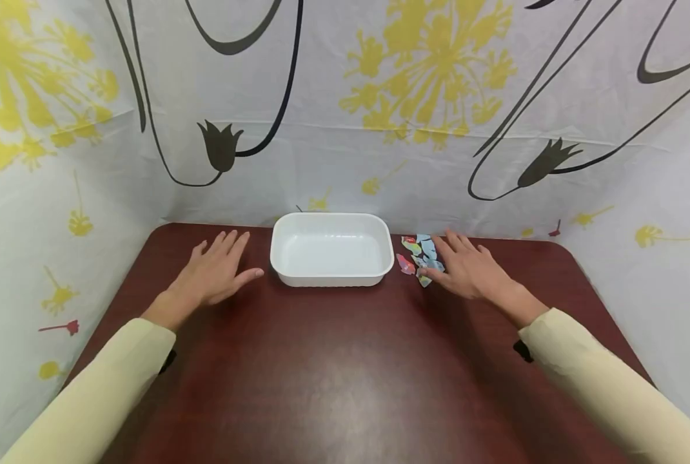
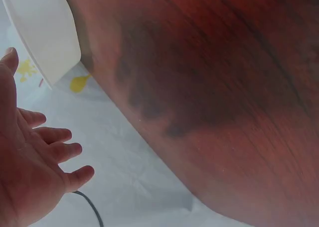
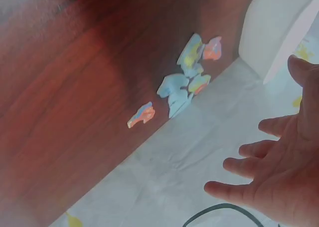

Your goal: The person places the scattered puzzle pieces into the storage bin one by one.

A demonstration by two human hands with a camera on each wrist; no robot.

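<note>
A white rectangular tub [image 1: 332,281] stands near the back edge of the table. To its right lie several torn, colourful paper scraps [image 3: 174,85], light blue, yellow and red. My left hand [image 1: 217,267], palm down with fingers spread, hovers left of the tub and holds nothing. On the other side my right hand [image 1: 463,264] is likewise spread above the scraps, hiding part of them in the head view. In the right wrist view its fingers [image 3: 239,192] are apart and the palm is bare. The left wrist view shows the left palm [image 2: 30,177] bare too.
The dark red wooden table [image 1: 333,374] has rounded back corners. A white cloth [image 1: 322,167] with yellow and dark flower prints hangs behind it and along both sides. Both hands cast shadows on the tabletop.
</note>
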